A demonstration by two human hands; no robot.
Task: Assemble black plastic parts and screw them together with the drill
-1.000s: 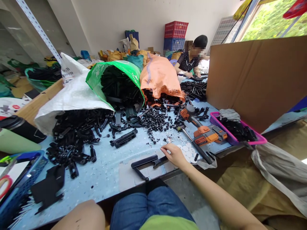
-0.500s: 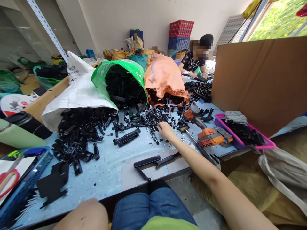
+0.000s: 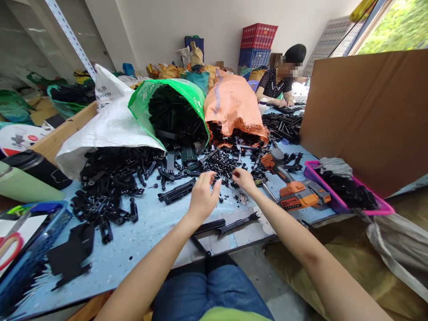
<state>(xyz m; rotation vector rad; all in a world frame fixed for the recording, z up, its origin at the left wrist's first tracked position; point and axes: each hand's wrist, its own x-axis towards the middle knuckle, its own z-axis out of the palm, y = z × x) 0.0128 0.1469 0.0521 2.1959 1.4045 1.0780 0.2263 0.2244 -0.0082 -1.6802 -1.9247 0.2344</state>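
Note:
Over the near edge of a pile of small black parts and screws (image 3: 224,164), my right hand (image 3: 244,179) has its fingertips pinched together; whatever they hold is too small to make out. My left hand (image 3: 204,195) hovers just left of it, thumb and fingers apart, with nothing visible between them. Beside the left hand lies a long black slotted bracket (image 3: 177,191). Below both hands, close to the table's front edge, rest a jointed black arm (image 3: 210,226) and a black piece with a forked end (image 3: 239,224). The left forearm covers part of the jointed arm.
White (image 3: 110,129), green (image 3: 174,87) and orange (image 3: 234,102) sacks spill black parts. An orange cordless drill (image 3: 301,194) lies right, before a pink basket (image 3: 381,208) and cardboard sheet (image 3: 364,116). A blue basket (image 3: 40,240) is at left. A co-worker (image 3: 279,84) sits behind.
My left hand has come up from the lap area to beside the parts pile. The right hand has shifted slightly right, still at the small parts. The view has turned a little.

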